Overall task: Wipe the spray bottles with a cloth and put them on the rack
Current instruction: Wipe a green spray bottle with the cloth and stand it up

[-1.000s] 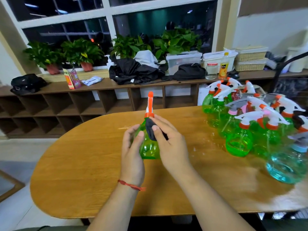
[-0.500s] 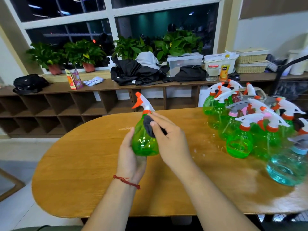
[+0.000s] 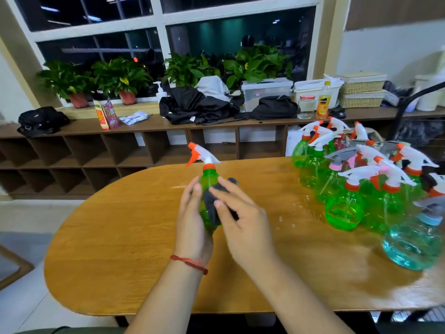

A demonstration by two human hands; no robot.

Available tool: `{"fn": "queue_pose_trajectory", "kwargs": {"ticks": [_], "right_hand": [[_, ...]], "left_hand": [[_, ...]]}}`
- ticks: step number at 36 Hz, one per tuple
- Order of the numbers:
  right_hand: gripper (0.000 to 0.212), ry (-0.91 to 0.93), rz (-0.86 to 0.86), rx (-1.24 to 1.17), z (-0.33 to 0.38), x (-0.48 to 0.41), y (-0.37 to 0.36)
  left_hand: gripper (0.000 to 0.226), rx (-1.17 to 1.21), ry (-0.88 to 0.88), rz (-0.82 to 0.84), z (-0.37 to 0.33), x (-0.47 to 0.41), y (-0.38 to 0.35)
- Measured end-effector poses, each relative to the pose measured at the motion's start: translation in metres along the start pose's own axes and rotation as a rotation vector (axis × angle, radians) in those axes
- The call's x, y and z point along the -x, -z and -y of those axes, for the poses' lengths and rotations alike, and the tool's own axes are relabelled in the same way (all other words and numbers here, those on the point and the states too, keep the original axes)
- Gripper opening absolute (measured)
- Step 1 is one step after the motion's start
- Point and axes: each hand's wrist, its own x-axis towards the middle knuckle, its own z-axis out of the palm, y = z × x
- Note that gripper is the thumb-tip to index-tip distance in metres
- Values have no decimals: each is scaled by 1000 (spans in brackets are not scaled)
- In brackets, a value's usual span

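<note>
My left hand (image 3: 191, 225) grips a green spray bottle (image 3: 208, 182) with a white and orange trigger head, held upright above the wooden table (image 3: 115, 249). Its nozzle points left. My right hand (image 3: 243, 225) presses a dark grey cloth (image 3: 212, 206) against the bottle's right side. The lower part of the bottle is hidden behind my hands. Several more green spray bottles (image 3: 344, 206) stand crowded at the table's right end, with a teal one (image 3: 411, 242) nearest me.
A low wooden cubby shelf (image 3: 96, 150) runs under the window behind the table, holding dark bags, potted plants, boxes and a jar. A black metal frame (image 3: 404, 102) rises at the far right behind the bottles.
The bottle has turned in my left hand, so its nozzle swung from facing me to pointing left. My right hand with the cloth slid down the bottle's side.
</note>
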Motion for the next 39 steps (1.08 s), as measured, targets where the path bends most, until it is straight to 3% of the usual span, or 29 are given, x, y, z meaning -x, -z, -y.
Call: {"fn": "queue_pose_trajectory", "kwargs": {"ticks": [6,13,18,25,33,39], "right_hand": [[32,31,23,58,3,7,0],[30,-265,22,-195,-7,-49,16],[32,-221,-18,-204,-4,-39,12],[34,-12,20,7,-4,17,-7],[33,-70,23,7,-1,-30,14],[33,-181,23,-243,-1,-41,13]], "left_hand": [[59,107,136,31,1,3,2],[49,-13,4,57,2,5,-3],[49,-68,-61,62,-4,2,-4],[45,-108,-119,7,-9,-6,7],[44,-236,-138,107,2,3,7],[39,-43,-80,50,6,4,3]]}}
